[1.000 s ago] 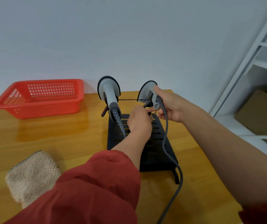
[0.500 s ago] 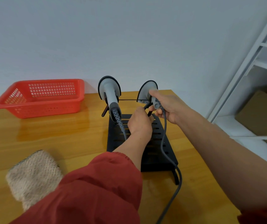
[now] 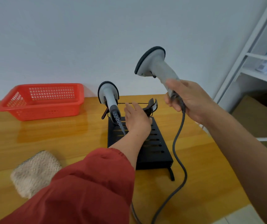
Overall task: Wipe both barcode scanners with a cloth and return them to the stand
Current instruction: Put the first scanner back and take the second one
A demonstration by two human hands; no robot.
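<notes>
My right hand grips the handle of a grey barcode scanner and holds it in the air, up and to the right of the black stand. Its grey cable hangs down to the table. My left hand rests on the stand with straight fingers, just in front of the empty right cradle. A second grey scanner sits in the left cradle. The beige cloth lies on the table at the lower left.
A red plastic basket stands at the back left of the wooden table. White shelving rises at the right, with a cardboard box beneath it. A white wall runs behind the table.
My right hand has lifted the right scanner out of its cradle, up and to the right. My left hand has opened and stays on the stand.
</notes>
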